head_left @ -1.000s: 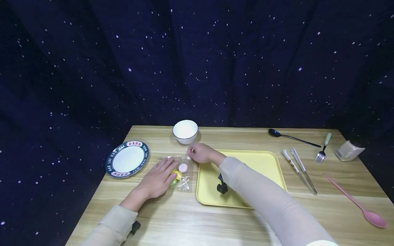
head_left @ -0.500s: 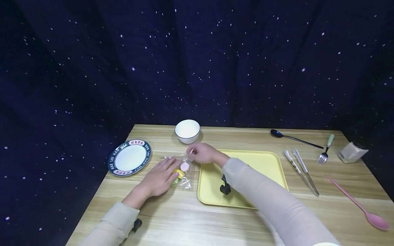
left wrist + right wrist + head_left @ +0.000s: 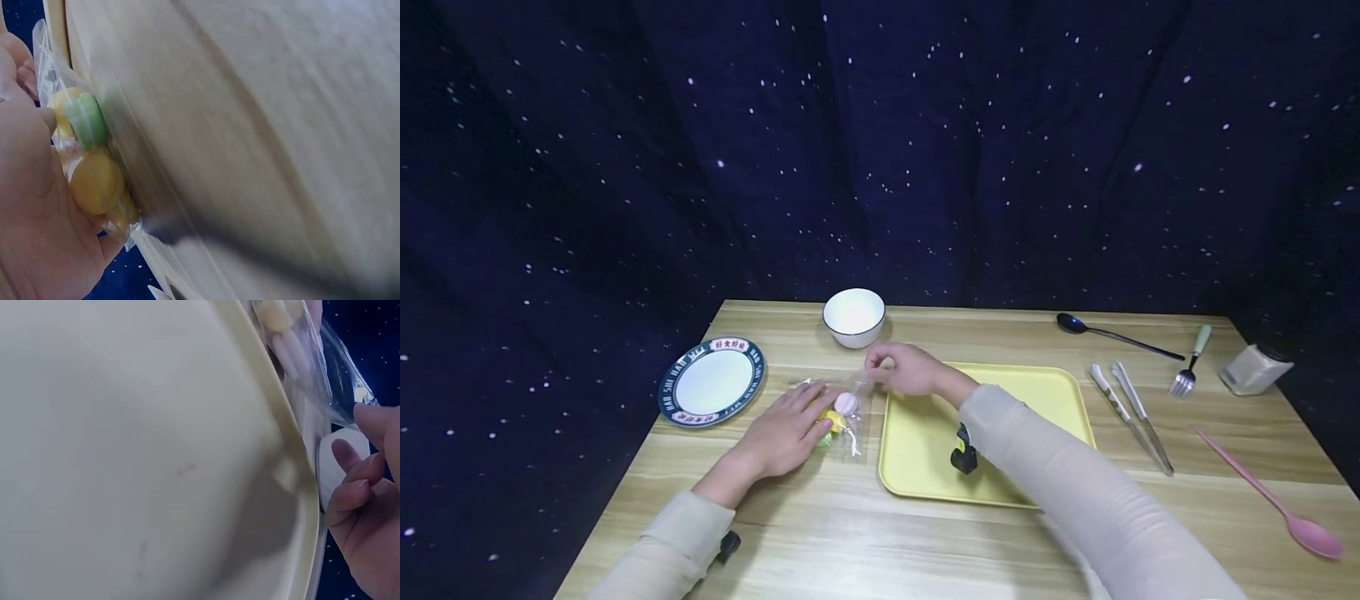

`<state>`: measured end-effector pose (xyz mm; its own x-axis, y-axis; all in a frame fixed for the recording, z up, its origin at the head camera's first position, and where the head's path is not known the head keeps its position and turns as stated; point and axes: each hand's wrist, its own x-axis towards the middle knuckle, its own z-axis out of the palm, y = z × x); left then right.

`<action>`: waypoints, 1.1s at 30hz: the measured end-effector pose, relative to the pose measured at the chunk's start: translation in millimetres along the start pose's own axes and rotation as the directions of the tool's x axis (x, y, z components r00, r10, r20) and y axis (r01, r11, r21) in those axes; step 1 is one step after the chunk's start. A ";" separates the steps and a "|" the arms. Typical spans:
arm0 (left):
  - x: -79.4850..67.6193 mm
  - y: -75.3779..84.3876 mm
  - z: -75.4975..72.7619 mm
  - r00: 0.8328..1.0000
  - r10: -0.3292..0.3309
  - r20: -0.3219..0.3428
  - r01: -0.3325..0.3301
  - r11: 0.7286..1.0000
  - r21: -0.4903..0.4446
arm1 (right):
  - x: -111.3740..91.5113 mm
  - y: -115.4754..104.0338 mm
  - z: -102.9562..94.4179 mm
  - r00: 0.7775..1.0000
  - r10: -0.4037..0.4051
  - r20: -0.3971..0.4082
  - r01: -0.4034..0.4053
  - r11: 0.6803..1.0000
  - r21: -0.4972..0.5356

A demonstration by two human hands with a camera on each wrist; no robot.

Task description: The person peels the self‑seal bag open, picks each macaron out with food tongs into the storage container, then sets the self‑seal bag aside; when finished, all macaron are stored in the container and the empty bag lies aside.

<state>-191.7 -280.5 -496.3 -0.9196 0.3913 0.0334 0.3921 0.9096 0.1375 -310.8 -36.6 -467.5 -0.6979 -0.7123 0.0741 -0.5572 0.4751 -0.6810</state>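
A clear plastic bag (image 3: pixel 857 433) of macarons lies on the table, left of the yellow tray. Inside it show a pale pink macaron (image 3: pixel 846 404), yellow macarons (image 3: pixel 97 184) and a green macaron (image 3: pixel 90 119). My left hand (image 3: pixel 786 429) rests over the bag's left part with fingers fairly straight, hiding some of the contents. At the far right corner, my right hand (image 3: pixel 906 369) pinches the bag's edge between thumb and curled finger. The film stretches up to that thumb in the right wrist view.
The yellow tray (image 3: pixel 917 467) lies under my right forearm. A white bowl (image 3: pixel 854 318) stands behind the bag, and a rimmed plate (image 3: pixel 713 383) is at left. To the right are a black spoon (image 3: pixel 1120 337), two white-handled utensils (image 3: pixel 1131 412), a fork (image 3: pixel 1191 362), a jar (image 3: pixel 1255 371) and a pink spoon (image 3: pixel 1262 492).
My right hand has shifted slightly right, towards the tray, drawing the bag's corner along. My left hand has stayed on the bag.
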 end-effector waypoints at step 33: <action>2.0 -0.7 -2.3 0.999 -0.010 0.032 0.009 1.000 0.008 | -23.0 5.6 -5.3 0.954 -0.288 0.080 0.298 0.938 -0.175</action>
<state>-193.8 -280.7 -494.1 -0.9222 0.3867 0.0007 0.3835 0.9144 0.1295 -300.2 -14.8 -469.2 -0.4698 -0.8577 0.2089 -0.8096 0.3242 -0.4893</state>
